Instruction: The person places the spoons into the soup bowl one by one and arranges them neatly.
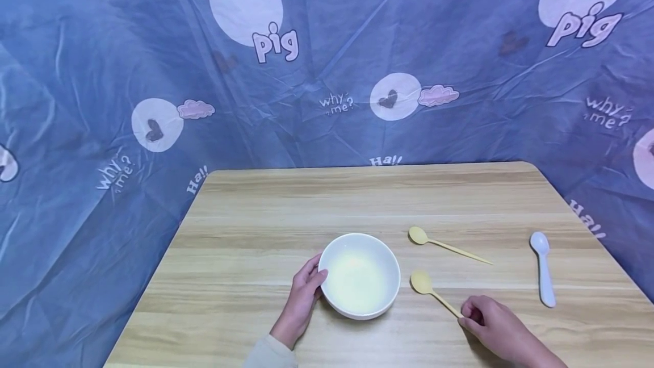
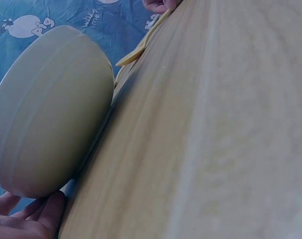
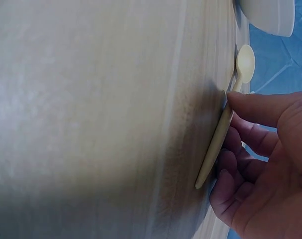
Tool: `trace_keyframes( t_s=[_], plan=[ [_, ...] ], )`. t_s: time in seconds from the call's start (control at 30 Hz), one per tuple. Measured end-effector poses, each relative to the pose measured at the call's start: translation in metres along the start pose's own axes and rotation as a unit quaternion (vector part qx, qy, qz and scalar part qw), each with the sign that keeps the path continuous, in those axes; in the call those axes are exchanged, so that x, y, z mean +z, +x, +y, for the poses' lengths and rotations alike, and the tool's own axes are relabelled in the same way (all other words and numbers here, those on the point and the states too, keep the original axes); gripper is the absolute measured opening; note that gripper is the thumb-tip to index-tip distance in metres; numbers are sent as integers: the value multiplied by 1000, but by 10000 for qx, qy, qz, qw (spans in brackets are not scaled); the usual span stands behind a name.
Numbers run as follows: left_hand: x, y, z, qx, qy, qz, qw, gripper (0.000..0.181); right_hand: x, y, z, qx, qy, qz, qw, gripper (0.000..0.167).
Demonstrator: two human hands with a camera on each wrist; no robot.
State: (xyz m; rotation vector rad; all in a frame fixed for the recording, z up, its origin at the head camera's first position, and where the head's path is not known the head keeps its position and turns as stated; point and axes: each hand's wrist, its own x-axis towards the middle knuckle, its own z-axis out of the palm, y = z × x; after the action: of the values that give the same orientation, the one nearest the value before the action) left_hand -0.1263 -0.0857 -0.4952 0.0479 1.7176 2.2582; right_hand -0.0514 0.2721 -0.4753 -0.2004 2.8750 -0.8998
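A white bowl [image 1: 360, 276] stands upright on the wooden table. At its left side my left hand [image 1: 302, 299] grips it, thumb at the rim and fingers against the outer wall. In the left wrist view the fingers touch the bowl [image 2: 51, 109] low on its side. My right hand [image 1: 493, 325] pinches the handle of a yellow spoon [image 1: 422, 282] between thumb and fingers. The spoon's bowl end points toward the white bowl. In the right wrist view the handle [image 3: 215, 142] slants close above or on the tabletop; I cannot tell which.
Behind the held spoon lies a second yellow spoon [image 1: 419, 235], its handle pointing right. Further right a white spoon [image 1: 544, 271] lies lengthwise. The wooden table [image 1: 245, 243] ends at a blue printed cloth [image 1: 327, 72] hanging behind and along both sides.
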Motion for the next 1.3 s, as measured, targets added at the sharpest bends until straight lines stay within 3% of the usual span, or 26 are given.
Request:
trace_keyframes(
  t_s=[0.23,0.43,0.77,1.0,1.3],
  plan=[
    [-2,0,-2,-40,-76,-40,10000,60,0,-1,1,-42,-41,-63,10000,20],
    [-4,0,-3,-25,-143,-88,9999,61,-5,-1,-4,200,157,-188,9995,16],
    [-5,1,-3,21,-189,-157,9997,60,-19,1,-17,5,55,642,9979,18],
    [-3,0,-3,68,-151,-169,9997,59,-31,7,-21,-326,-235,1328,9903,23],
    [-4,0,-4,46,-111,-144,9998,59,-41,13,-27,-59,-349,1499,9881,25]
  ],
)
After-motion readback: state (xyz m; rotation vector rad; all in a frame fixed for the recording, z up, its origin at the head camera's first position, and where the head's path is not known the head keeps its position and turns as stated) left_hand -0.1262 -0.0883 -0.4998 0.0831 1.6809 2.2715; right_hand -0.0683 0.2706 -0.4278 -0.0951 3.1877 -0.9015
